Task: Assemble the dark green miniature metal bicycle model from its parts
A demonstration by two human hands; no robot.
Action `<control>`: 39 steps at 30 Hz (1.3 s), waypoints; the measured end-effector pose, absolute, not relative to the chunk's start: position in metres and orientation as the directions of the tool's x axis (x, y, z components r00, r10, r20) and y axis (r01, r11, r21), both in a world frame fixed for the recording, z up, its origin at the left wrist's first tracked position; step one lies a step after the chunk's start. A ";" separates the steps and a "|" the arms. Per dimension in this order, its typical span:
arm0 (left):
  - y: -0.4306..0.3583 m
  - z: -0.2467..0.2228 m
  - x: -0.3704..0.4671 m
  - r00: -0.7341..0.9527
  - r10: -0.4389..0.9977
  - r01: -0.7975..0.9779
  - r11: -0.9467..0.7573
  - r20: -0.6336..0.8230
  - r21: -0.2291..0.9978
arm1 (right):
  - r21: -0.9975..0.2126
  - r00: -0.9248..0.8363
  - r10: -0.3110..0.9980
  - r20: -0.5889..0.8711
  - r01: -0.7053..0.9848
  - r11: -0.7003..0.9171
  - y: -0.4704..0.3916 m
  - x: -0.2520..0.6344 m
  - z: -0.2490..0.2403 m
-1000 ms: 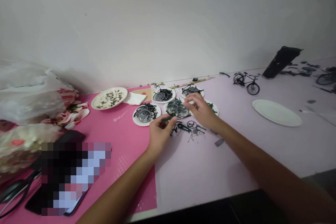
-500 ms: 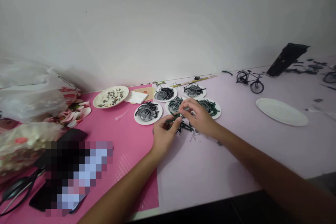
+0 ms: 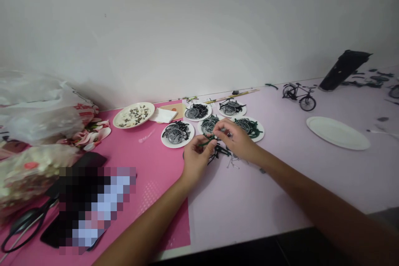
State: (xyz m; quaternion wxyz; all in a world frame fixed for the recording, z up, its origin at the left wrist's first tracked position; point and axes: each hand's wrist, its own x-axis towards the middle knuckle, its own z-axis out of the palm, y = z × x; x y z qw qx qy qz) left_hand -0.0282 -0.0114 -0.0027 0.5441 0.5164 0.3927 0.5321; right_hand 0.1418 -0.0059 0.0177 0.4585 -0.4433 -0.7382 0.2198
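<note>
In the middle of the table, my left hand [image 3: 196, 160] is closed on a small dark green plastic part [image 3: 205, 143], pinched between thumb and fingers. The fingertips of my right hand [image 3: 238, 139] are pinched together at the same part's right end; whatever tiny piece they grip is hidden. Under the hands lie more dark frame-like pieces [image 3: 222, 150] and thin silvery pieces [image 3: 233, 163]. Just behind are grey spoked wheels [image 3: 209, 124] and a white plate [image 3: 262, 134] of green parts, partly covered by my right hand.
Plates of black parts and wheels [image 3: 175, 135] stand behind. An assembled model bicycle [image 3: 298, 94], a white oval plate [image 3: 338, 133] and a black container [image 3: 344, 70] are rightward. A bowl [image 3: 116, 124], plastic bags [image 3: 40, 112], scissors [image 3: 23, 228] and a blurred-out phone [image 3: 51, 232] are leftward.
The whole scene has shifted slightly right in the view. Both hands keep nearly the same pose around the green part, with only a slight shift of the fingers.
</note>
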 end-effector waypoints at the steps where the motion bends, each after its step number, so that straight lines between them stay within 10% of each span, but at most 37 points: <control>1: -0.011 -0.004 -0.028 0.129 0.984 -0.179 -0.097 0.121 0.979 | -0.734 -0.182 0.856 0.483 0.449 0.509 -0.006 0.141 0.017; 39: -0.015 0.002 -0.028 0.076 0.990 -0.230 -0.095 0.115 0.969 | -0.804 -0.106 0.864 0.492 0.327 0.497 0.001 0.140 -0.004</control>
